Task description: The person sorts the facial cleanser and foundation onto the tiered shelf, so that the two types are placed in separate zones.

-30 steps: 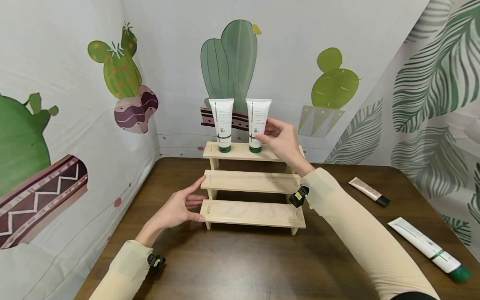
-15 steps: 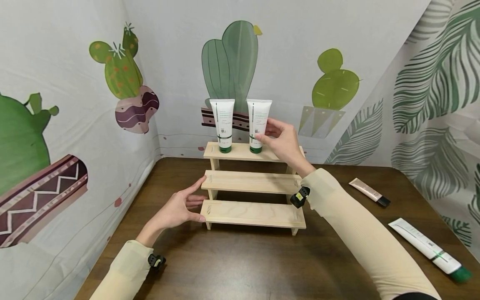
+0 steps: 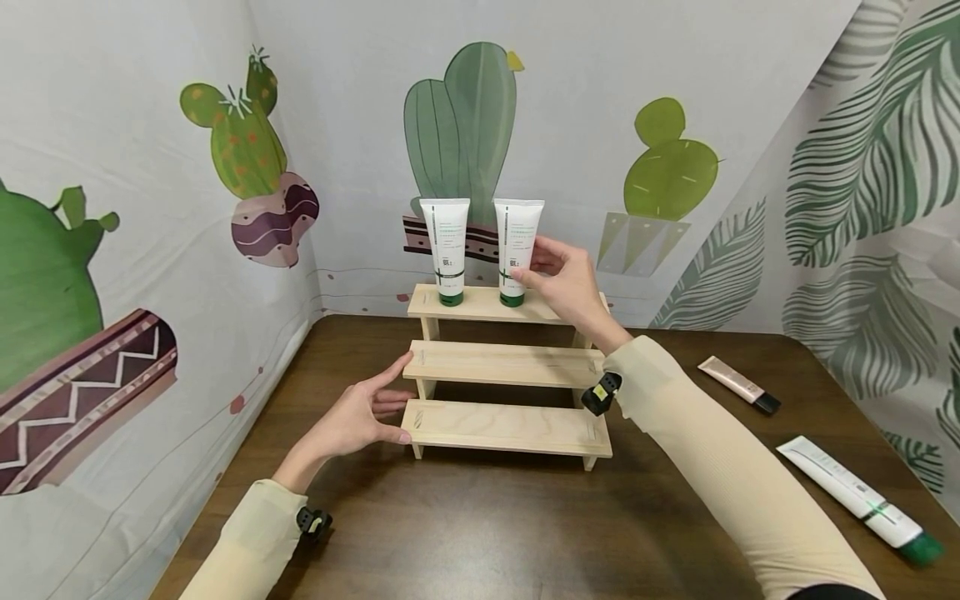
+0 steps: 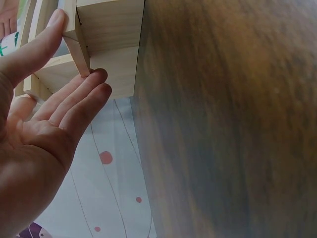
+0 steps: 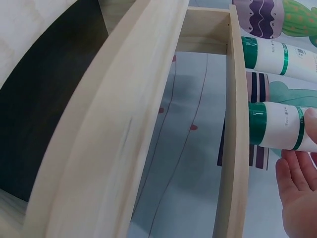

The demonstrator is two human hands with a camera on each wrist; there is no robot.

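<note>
1. A pale wooden three-tier rack (image 3: pixel 502 425) stands on the brown table (image 3: pixel 465 529), its tiers rising step by step away from the person.
2. On the rack's top tier, right of its middle, stands the right tube (image 3: pixel 517 237) – white, upright, green cap down.
3. The right hand (image 3: pixel 567 285) grasps that tube from the rack's right side: the thumb lies on the front of the tube, low down, and the fingers reach round its far side.
4. The left tube (image 3: pixel 448 237), alike in white and green, stands cap-down on the rack's top tier too, towards the left end and apart from its neighbour.
5. The left hand (image 3: pixel 348 421) is at the rack's left end, unclenched, with fingers extended; the thumb touches the front corner of the lowest tier, the index fingertip reaches the middle tier, and the other fingers lie along the side.
6. Right of the rack, a small beige tube (image 3: pixel 738 383) with a black cap lies on the table.
7. Also right of the rack but nearer the person lies a large white tube (image 3: pixel 847 492), its green cap pointing away from the rack.
8. Behind the rack hangs a pale backdrop (image 3: pixel 573 108) printed with cacti and leaves.
</note>
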